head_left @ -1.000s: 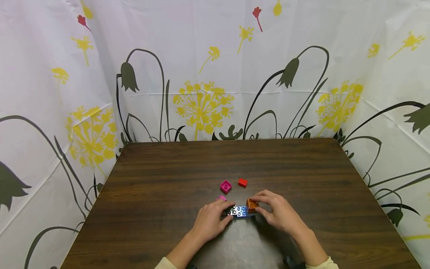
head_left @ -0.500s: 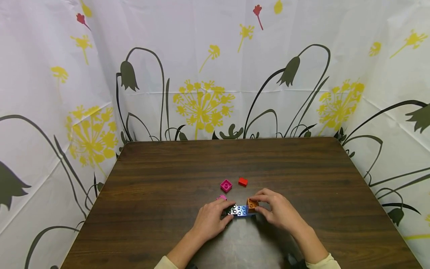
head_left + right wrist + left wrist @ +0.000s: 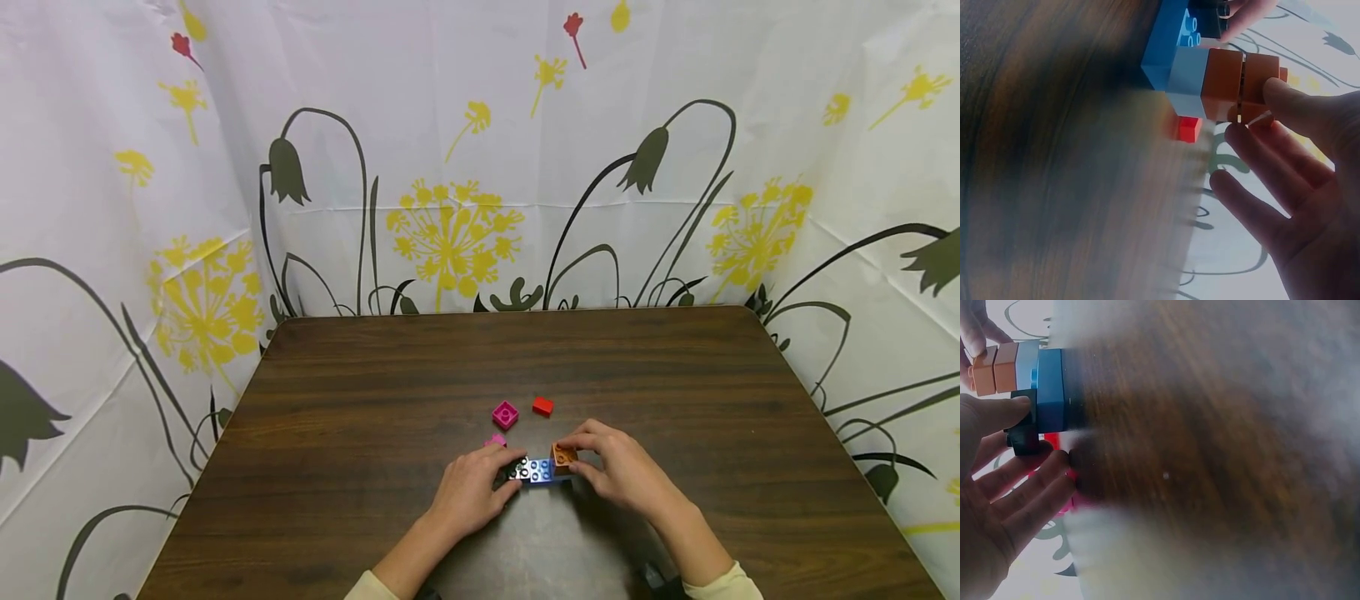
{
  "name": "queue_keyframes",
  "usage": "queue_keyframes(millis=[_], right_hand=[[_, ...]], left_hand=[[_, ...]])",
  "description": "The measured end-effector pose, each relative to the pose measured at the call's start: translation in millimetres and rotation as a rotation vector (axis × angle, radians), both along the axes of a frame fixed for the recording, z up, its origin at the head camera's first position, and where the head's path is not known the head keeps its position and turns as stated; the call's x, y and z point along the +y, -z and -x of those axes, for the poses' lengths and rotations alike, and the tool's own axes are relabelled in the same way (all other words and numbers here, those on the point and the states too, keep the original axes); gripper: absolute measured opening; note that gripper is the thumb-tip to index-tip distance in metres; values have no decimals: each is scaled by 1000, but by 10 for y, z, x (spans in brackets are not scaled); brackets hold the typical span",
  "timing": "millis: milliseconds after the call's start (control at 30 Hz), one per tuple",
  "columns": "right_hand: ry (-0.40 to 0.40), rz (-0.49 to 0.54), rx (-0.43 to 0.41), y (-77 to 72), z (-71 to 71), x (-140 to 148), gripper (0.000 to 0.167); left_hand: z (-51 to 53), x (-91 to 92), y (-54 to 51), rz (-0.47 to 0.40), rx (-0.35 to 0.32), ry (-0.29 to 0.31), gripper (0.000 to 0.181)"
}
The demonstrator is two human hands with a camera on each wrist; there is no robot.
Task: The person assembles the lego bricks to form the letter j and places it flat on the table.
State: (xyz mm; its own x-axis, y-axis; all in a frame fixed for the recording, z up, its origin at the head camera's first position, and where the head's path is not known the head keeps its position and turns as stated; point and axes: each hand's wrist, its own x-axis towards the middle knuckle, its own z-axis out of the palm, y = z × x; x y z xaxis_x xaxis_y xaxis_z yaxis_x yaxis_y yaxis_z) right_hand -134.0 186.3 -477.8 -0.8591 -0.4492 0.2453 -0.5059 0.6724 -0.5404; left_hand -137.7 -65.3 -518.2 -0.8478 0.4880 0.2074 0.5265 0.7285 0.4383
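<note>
A long blue toy brick (image 3: 1163, 50) lies on the table with a light blue brick (image 3: 1186, 78) on its right end. Stacked on that is a lower orange brick (image 3: 1221, 81), topped by an upper orange brick (image 3: 1259, 70); a thin gap shows between the two in the right wrist view. My right hand (image 3: 630, 472) pinches the upper orange brick between thumb and fingers. At the blue brick's other end, my left hand (image 3: 467, 490) grips a black brick (image 3: 1024, 436), its thumb across it. The fingers partly cover the black brick in the head view.
Behind the hands lie a magenta brick (image 3: 506, 415) and a small red brick (image 3: 543, 406). A pink brick (image 3: 495, 441) sits close beyond the left fingers. A flower-print curtain (image 3: 465, 100) surrounds the dark wooden table (image 3: 360, 375).
Both hands keep their grips and stay nearly in place. The right hand and upper orange brick shift only very slightly.
</note>
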Motion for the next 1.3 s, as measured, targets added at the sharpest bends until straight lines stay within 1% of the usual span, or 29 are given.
queue_keyframes(millis=[267, 367, 533, 633, 767, 867, 1000, 1167, 1233, 1300], right_hand=[[-31, 22, -3, -3, 13, 12, 29], [-45, 31, -30, -23, 25, 23, 30], [-51, 62, -114, -78, 86, 64, 31], [-60, 58, -137, -105, 183, 82, 27], [-108, 50, -158, -96, 370, 46, 22], [-157, 48, -205, -61, 515, -41, 20], [-219, 5, -266, -29, 668, -206, 21], [-328, -49, -289, -21, 773, -429, 22], [-361, -77, -291, -19, 792, -510, 24], [-378, -110, -303, -11, 801, -580, 27]], left_hand=[[-3, -7, -24, -2, 5, 0, 38], [-2, -7, -23, 2, 7, -2, 38], [-2, -4, -13, 16, 1, -7, 38], [-2, -4, -7, 19, -1, -9, 39], [-4, -7, -5, 20, -7, -11, 39], [-5, -13, -1, 17, -5, -9, 38], [-4, -19, 12, 6, 18, -2, 38], [-6, -19, 29, 7, 51, -2, 37], [-7, -19, 28, 10, 57, -2, 37], [-6, -19, 22, 10, 62, -1, 37]])
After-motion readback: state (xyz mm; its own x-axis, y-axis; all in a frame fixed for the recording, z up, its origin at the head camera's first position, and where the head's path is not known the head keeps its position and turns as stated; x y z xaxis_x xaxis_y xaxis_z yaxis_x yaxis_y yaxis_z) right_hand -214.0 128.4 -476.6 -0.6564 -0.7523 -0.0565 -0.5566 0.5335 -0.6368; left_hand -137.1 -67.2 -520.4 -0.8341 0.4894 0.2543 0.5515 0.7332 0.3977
